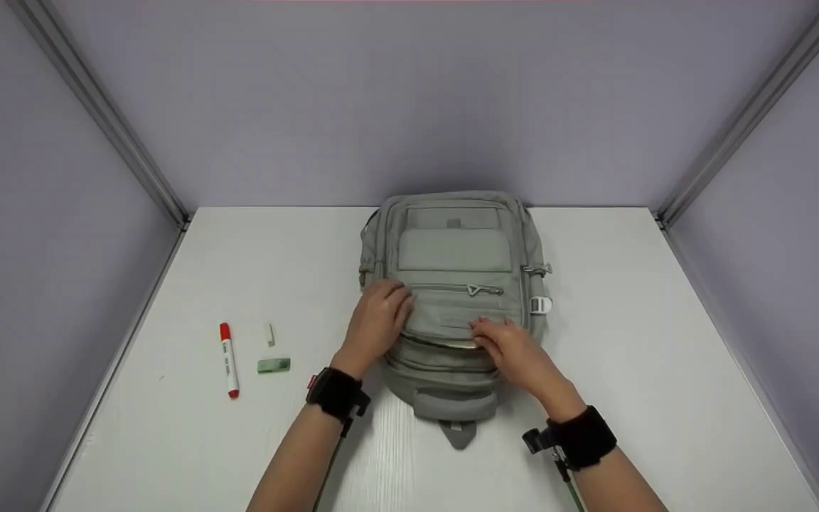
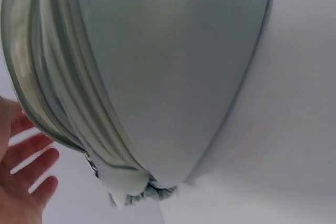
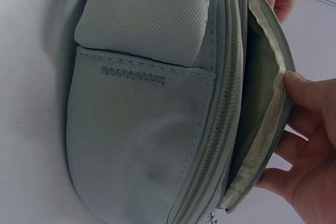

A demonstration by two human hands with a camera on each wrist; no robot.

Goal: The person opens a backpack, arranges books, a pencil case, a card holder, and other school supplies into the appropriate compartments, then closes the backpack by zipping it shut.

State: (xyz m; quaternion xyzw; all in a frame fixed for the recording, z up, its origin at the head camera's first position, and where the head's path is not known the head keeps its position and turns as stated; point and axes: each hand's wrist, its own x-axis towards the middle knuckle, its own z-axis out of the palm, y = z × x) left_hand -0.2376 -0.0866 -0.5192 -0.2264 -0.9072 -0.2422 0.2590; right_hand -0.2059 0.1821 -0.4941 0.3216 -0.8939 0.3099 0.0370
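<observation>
A grey-green backpack [image 1: 453, 250] lies front up on the white table, its top handle [image 1: 455, 405] toward me. The front pocket [image 3: 262, 93] is unzipped, and its edge stands away from the bag, showing a pale lining. My right hand [image 1: 516, 353] pinches that edge, thumb on the lining side and fingers on the outer face. At the pocket's left end, my left hand [image 1: 375, 318] grips the edge; its fingers [image 2: 35, 167] show curved beside the fabric in the left wrist view, the thumb mostly hidden. What lies deep in the pocket cannot be seen.
To the left on the table [image 1: 168, 441] lie a red-capped white marker [image 1: 229, 360], a small whitish block [image 1: 269, 334] and a small green block [image 1: 274, 365]. Grey panels [image 1: 409, 107] enclose the back and sides. Each wrist wears a black strap [image 1: 339, 393] with a cable.
</observation>
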